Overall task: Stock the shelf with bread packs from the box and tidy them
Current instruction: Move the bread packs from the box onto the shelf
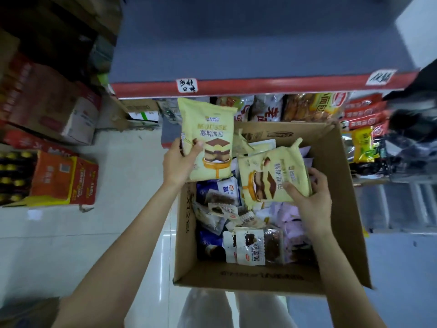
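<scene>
Two yellow mousse bread packs are in hand, one per hand. The left hand (179,162) holds the first yellow pack (207,140) upright above the box's far left corner, its grip clamped on the pack's lower left edge, thumb across the front and fingers behind. The right hand (309,200) grips the second yellow pack (272,175), which lies turned sideways on top of the heap inside the box; the thumb presses the pack's front near its lower edge and the fingers curl over its right edge.

One open cardboard box (340,209) sits on the floor against the shelf. It holds a loose jumble of further packs: at least one more yellow pack (260,144) at the far wall, dark blue packs (210,245) along the left side, pale lilac packs (283,214) on the right, and a clear pack of dark bread (255,248) near the front. An exact count of these is not possible.

The shelf (260,87) has a red front edge with two handwritten labels (186,85). Below it, a row of shelved bread packs (295,107) stands just behind the box. To the left, several stacked cartons (54,107) rest on the tiled floor (113,174), well apart from the box.
</scene>
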